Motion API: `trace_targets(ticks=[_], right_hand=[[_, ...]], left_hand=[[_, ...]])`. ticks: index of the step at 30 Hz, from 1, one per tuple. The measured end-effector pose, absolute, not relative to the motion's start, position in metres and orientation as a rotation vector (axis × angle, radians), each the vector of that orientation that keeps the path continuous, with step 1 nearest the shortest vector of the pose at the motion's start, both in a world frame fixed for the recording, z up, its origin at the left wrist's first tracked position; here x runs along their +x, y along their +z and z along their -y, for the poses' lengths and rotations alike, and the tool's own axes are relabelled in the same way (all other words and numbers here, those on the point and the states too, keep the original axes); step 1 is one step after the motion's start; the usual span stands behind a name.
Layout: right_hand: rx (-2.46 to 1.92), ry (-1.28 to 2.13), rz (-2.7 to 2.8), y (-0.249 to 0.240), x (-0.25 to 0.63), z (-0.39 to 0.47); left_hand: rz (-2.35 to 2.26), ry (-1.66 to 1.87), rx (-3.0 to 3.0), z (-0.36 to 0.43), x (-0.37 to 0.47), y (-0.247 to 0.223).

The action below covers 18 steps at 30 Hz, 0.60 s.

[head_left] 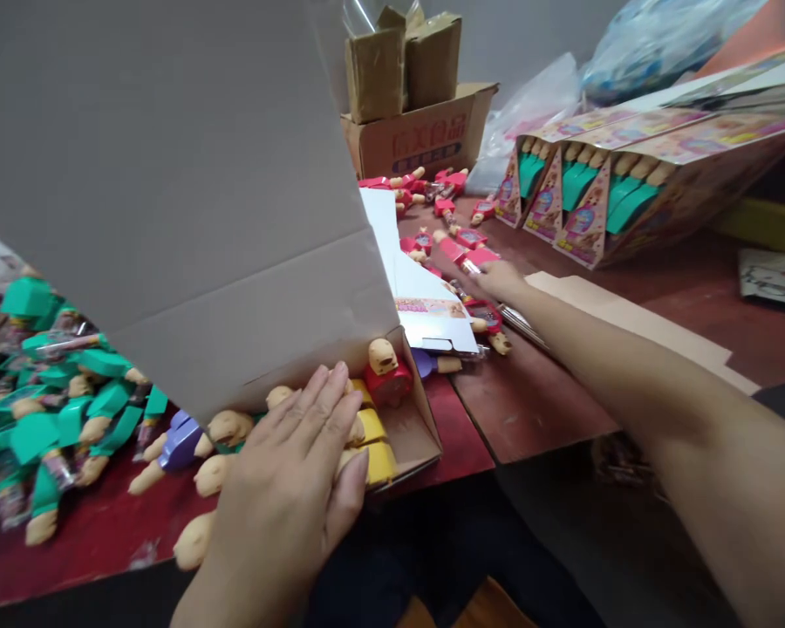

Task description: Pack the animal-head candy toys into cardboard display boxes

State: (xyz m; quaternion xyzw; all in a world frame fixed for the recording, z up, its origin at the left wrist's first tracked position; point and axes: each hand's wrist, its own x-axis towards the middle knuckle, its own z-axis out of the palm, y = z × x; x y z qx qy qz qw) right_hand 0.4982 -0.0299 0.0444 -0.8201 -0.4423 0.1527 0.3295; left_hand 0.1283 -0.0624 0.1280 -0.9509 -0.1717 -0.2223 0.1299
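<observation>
My left hand (288, 471) lies flat, fingers stretched out, over a row of bear-headed toys in an open cardboard box (422, 427). Under and beside it show yellow toys (376, 445), and a red bear toy (387, 375) sits near the box's right end. Pale bear heads (210, 475) stick out along the left side of that hand. Stretched out across the table, my right hand (501, 281) has its fingers closed on a red toy (477, 257) in the loose red pile. Its fingertips are partly hidden and slightly blurred.
The raised box lid (235, 192) blocks much of the left view. Green toys (58, 392) are heaped at left, beside a purple toy (180, 440). Filled display boxes (667, 157) stand at right. A brown carton (425, 135) is behind; flat cardboard (641, 323) lies under my right forearm.
</observation>
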Motion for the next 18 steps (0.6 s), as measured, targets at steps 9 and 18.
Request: trace_targets(ticks=[9,18], right_hand=[[-1.221,1.193,0.898,0.044,0.342,0.213],[-1.344,0.866,0.920,0.062,0.333,0.236]], left_hand=[[0.659,-1.216,-3.491,0.146,0.125,0.098],[1.364,-1.049,-3.942,0.166,0.152,0.035]])
